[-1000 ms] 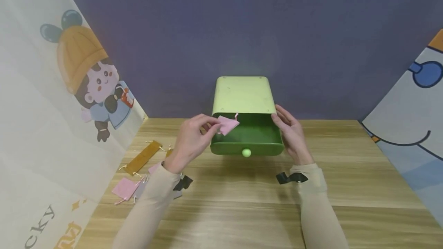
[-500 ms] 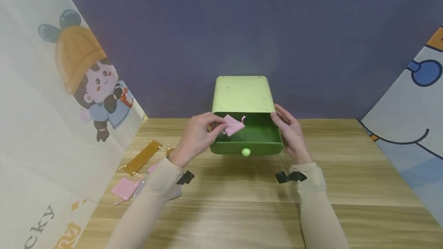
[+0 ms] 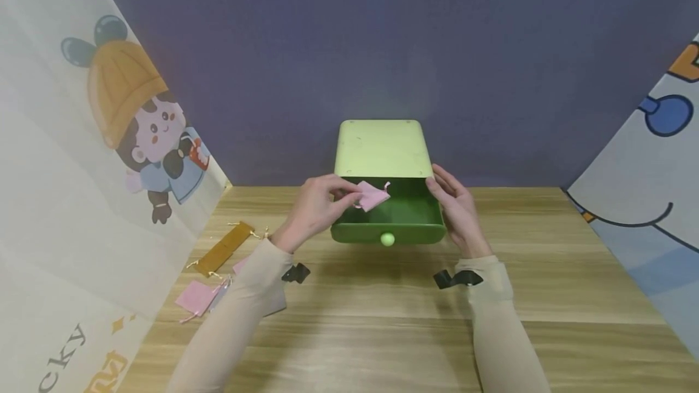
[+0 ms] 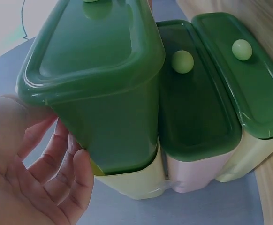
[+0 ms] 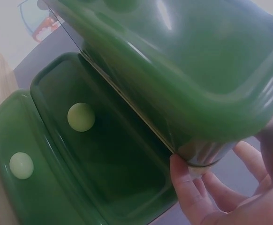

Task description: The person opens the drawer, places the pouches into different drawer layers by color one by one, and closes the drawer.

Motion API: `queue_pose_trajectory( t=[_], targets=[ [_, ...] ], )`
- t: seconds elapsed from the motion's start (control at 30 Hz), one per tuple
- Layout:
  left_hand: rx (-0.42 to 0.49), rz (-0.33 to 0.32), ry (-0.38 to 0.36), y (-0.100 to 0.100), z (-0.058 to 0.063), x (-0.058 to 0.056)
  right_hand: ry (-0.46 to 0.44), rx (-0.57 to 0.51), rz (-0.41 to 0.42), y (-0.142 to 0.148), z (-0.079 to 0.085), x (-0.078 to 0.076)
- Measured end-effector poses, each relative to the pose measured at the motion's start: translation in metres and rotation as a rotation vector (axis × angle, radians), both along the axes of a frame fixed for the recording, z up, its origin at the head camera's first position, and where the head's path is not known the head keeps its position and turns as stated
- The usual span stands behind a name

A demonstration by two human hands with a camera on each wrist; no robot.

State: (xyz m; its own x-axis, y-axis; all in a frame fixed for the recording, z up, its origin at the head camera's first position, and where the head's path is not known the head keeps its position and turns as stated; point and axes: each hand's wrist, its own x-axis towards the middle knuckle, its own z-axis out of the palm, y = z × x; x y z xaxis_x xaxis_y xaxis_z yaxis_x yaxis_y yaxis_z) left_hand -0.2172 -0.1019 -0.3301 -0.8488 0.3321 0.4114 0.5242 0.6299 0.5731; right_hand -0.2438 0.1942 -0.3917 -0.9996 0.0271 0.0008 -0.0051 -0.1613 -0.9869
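Note:
My left hand point(image 3: 319, 206) pinches a small pink drawstring pouch point(image 3: 374, 196) between thumb and fingertips. The pouch hangs over the pulled-out top drawer point(image 3: 355, 233), which is dark green with a light green round knob point(image 3: 388, 239). This drawer belongs to a pale green cabinet point(image 3: 384, 149). At the cabinet's right side rests my right hand point(image 3: 460, 214), its thumb at the front corner and its fingers along the side wall. In the left wrist view, the drawer hides the pouch and the left thumb tip. The right wrist view shows fingertips touching the cabinet edge below the drawer.
Two lower drawers, a middle one point(image 4: 197, 117) and a bottom one point(image 4: 258, 84), are closed. On the wooden table point(image 3: 393, 332) at left lie a brown pouch point(image 3: 225, 248), a pink pouch point(image 3: 196, 298) and a grey pouch point(image 3: 275, 302). A dark wall point(image 3: 284, 77) stands behind.
My left hand has moved to the right with the pink pouch, bringing it farther over the open drawer. The right hand stays at the cabinet's side.

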Motion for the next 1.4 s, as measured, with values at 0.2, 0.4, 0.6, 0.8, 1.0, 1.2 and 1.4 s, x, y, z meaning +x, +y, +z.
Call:
queue_pose_trajectory(
  t=[0.2,0.4,0.6,0.8,1.0,1.2,1.4],
  targets=[
    [-0.029,-0.002,-0.023,0.003,0.004,-0.003,-0.011,0.007,0.001,0.0,0.0,0.0],
    [-0.042,-0.01,-0.056,0.009,0.006,-0.006,-0.019,0.011,-0.004,0.0,0.0,0.0],
    [-0.071,-0.008,-0.044,0.015,0.005,-0.009,-0.017,0.018,-0.009,0.0,0.001,-0.001],
    [-0.065,-0.012,-0.045,0.019,0.004,-0.013,-0.023,0.005,-0.006,0.0,0.001,0.001],
    [-0.07,-0.034,-0.061,0.023,0.002,-0.014,-0.027,0.005,-0.014,0.0,0.001,0.001],
    [-0.032,-0.051,-0.055,0.023,0.002,-0.013,-0.029,0.007,-0.013,-0.001,0.0,0.001],
    [0.011,-0.028,-0.057,0.021,0.003,-0.013,-0.029,0.01,-0.005,0.0,0.002,0.002]
  ],
)
